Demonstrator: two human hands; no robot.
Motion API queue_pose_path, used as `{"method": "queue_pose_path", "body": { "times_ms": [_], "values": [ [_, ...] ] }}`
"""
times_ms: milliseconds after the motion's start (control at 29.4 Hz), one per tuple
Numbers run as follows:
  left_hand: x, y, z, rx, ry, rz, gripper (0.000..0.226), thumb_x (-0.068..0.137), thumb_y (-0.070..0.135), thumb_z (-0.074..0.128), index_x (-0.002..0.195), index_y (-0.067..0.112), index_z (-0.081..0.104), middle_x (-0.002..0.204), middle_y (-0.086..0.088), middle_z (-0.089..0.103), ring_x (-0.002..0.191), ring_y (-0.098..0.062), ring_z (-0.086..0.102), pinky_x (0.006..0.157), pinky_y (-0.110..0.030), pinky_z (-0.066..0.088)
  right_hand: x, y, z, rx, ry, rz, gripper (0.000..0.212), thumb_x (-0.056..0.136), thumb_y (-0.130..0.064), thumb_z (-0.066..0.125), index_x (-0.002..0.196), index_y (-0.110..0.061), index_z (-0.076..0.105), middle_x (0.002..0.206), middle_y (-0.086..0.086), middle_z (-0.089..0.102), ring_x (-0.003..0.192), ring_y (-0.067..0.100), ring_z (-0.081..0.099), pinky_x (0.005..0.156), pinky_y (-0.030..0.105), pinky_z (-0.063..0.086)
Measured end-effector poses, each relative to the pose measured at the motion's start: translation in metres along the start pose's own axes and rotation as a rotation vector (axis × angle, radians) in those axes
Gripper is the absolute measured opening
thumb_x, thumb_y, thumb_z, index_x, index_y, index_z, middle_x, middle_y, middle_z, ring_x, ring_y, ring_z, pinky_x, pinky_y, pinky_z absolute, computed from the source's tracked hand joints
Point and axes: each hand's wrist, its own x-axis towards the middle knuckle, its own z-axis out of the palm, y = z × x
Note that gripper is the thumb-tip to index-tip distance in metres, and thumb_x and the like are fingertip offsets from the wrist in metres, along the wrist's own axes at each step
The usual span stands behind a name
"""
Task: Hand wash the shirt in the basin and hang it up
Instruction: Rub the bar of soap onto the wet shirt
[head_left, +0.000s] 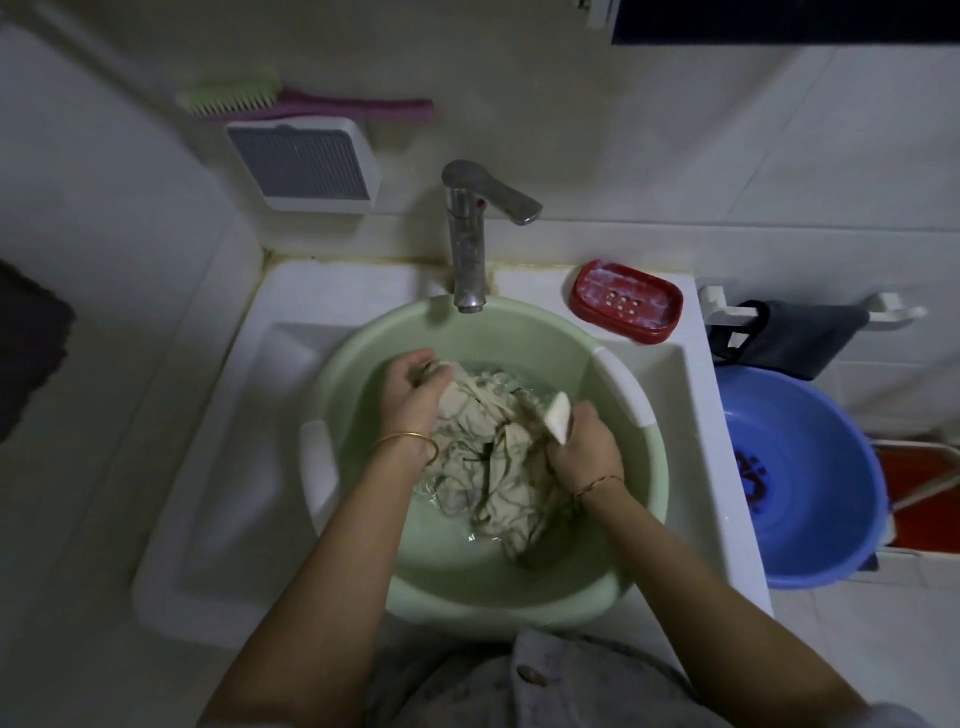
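Observation:
A wet beige shirt (488, 462) with dark stripes lies bunched in shallow water inside the pale green basin (524, 577), which sits in the white sink. My left hand (410, 389) grips a fold of the shirt at its far end. My right hand (582, 447) holds a white bar of soap (558, 423) against the shirt's right side.
A metal tap (470, 234) stands over the basin's far rim, no water running. A red soap dish (626, 301) sits on the sink's right corner. A blue basin (810, 478) is on the floor at right, below a dark cloth on a rail (795, 332). A brush (291, 101) hangs on the wall.

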Motion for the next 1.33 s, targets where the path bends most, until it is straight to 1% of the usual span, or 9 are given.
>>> {"method": "queue_pose_path", "body": {
  "times_ms": [136,238,408,544,680,816,1055,1225,1327],
  "values": [
    [0.011,-0.012,-0.016,0.598,0.151,0.206,0.046,0.073,-0.002,0.059,0.118,0.008,0.058,0.119,-0.015,0.058,0.113,-0.032,0.054,0.099,-0.033,0.043,-0.001,-0.004,-0.009,0.051,0.307,-0.076,0.027,0.082,-0.010,0.064,0.101,-0.001,0.047,0.103,0.022,0.062,0.098,0.038,0.059,0.079,0.044,0.047],
    [0.006,-0.020,-0.019,0.942,0.063,0.064,0.051,0.075,0.010,0.061,0.125,0.009,0.050,0.127,-0.022,0.048,0.117,-0.037,0.048,0.100,-0.036,0.041,-0.004,-0.007,-0.009,0.014,0.357,-0.179,0.025,0.078,-0.007,0.066,0.097,-0.002,0.050,0.097,0.019,0.060,0.095,0.036,0.057,0.079,0.044,0.048],
    [0.014,-0.032,-0.029,0.878,-0.093,-0.214,0.080,0.033,0.063,0.069,0.095,0.012,0.071,0.093,-0.008,0.072,0.084,-0.026,0.069,0.082,-0.040,0.057,-0.007,-0.011,0.001,-0.144,0.039,-0.420,0.041,0.079,-0.016,0.067,0.116,-0.007,0.051,0.108,0.015,0.061,0.101,0.033,0.057,0.084,0.041,0.048],
    [0.025,-0.040,-0.026,0.549,-0.078,-0.073,0.031,0.045,0.044,0.070,0.075,0.037,0.070,0.084,0.000,0.071,0.084,-0.028,0.068,0.082,-0.046,0.056,-0.008,-0.011,0.014,-0.388,-0.295,-0.321,0.048,0.083,-0.035,0.062,0.122,-0.014,0.045,0.119,0.014,0.059,0.108,0.033,0.056,0.089,0.041,0.048],
    [0.016,-0.024,-0.022,0.498,0.147,0.199,0.021,0.077,0.004,0.058,0.086,0.021,0.066,0.097,-0.011,0.067,0.094,-0.032,0.062,0.088,-0.038,0.050,-0.003,-0.011,0.005,-0.262,-0.291,-0.172,0.037,0.086,-0.032,0.058,0.116,-0.010,0.052,0.115,0.013,0.060,0.105,0.031,0.057,0.086,0.036,0.047],
    [0.007,-0.012,-0.020,0.519,0.329,0.274,0.019,0.089,0.011,0.053,0.103,0.004,0.065,0.104,-0.017,0.066,0.096,-0.030,0.059,0.080,-0.030,0.043,-0.005,-0.010,-0.002,-0.103,-0.128,0.015,0.034,0.087,-0.033,0.056,0.113,-0.012,0.055,0.110,0.011,0.064,0.100,0.030,0.060,0.080,0.034,0.048],
    [-0.014,0.006,-0.009,-0.241,-0.359,-0.306,0.027,0.078,0.005,0.050,0.098,0.004,0.068,0.093,-0.017,0.067,0.084,-0.030,0.062,0.074,-0.034,0.052,-0.008,-0.028,-0.012,0.453,-0.029,-0.151,0.032,0.080,-0.006,0.064,0.110,-0.006,0.054,0.098,0.002,0.058,0.094,0.021,0.056,0.078,0.033,0.047],
    [-0.024,0.036,-0.012,-0.122,-0.722,-0.176,0.034,0.070,-0.001,0.044,0.072,0.009,0.076,0.083,-0.008,0.073,0.081,-0.019,0.069,0.074,-0.024,0.055,-0.003,-0.037,-0.023,0.633,-0.344,-0.105,0.032,0.062,-0.006,0.067,0.091,-0.010,0.052,0.077,0.009,0.057,0.067,0.020,0.057,0.062,0.034,0.048],
    [-0.022,0.062,-0.015,0.100,-0.726,-0.019,0.029,0.075,-0.003,0.051,0.080,0.013,0.073,0.086,-0.003,0.072,0.081,-0.013,0.067,0.075,-0.019,0.053,0.007,-0.043,-0.041,0.487,-0.277,-0.169,0.032,0.069,0.002,0.070,0.077,-0.017,0.045,0.068,0.003,0.049,0.060,0.016,0.049,0.055,0.030,0.041]
  ]
}}
